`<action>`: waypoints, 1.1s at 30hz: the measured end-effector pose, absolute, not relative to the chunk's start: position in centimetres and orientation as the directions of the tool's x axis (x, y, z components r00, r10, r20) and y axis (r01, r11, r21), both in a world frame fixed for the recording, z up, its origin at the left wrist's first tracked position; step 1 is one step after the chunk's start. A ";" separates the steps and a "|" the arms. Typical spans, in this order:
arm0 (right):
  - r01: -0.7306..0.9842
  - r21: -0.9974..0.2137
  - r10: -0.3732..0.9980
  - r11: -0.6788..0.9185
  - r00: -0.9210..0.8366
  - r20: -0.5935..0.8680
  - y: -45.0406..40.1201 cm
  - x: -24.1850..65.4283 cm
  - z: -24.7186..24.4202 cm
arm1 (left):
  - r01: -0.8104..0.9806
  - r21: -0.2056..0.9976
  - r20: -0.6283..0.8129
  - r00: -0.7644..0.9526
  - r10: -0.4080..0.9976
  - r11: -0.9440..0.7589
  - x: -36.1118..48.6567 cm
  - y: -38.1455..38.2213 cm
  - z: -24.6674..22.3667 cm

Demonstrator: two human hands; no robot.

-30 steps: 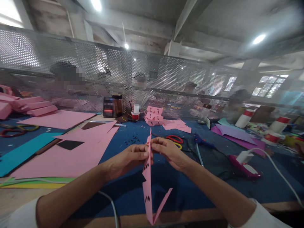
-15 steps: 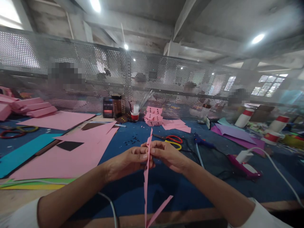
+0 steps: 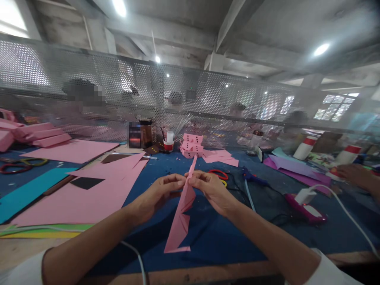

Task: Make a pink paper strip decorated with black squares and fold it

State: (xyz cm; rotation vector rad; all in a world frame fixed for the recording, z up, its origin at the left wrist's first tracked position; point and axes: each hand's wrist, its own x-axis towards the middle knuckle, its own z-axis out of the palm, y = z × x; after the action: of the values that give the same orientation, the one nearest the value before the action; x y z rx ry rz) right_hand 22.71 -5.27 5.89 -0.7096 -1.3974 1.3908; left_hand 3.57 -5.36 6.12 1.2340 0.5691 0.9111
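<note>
The pink strip [image 3: 181, 215] (notched) slants lengthwise, far tip pointing away.

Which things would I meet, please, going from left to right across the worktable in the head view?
Teal sheet, black paper piece, left hand, folded pink paper, right hand, blue glue gun, magenta power strip.

Single head-worn view, forward and down; bench close below.
</note>
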 end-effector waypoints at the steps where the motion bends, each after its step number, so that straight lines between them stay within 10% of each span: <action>1: -0.215 -0.960 0.923 0.181 -0.300 0.241 -5.2 22.7 5.9 | -0.264 0.964 0.124 0.493 0.861 0.012 3.5 -5.3 6.2; 10: 0.000 -0.948 0.928 0.319 -0.203 0.313 -5.3 22.3 5.5 | -0.092 0.968 0.251 0.321 0.913 -0.234 3.9 -6.1 6.9; 33: 0.032 -0.919 0.900 0.393 -0.217 0.378 -5.9 22.7 6.4 | -0.111 0.979 0.195 0.289 0.937 -0.169 4.1 -6.4 7.2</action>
State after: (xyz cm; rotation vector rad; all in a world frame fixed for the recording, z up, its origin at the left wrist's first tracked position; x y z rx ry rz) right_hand 22.68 -5.87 6.40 -0.8526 -1.5767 1.0120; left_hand 4.09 -6.41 7.18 1.4063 0.8283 1.1491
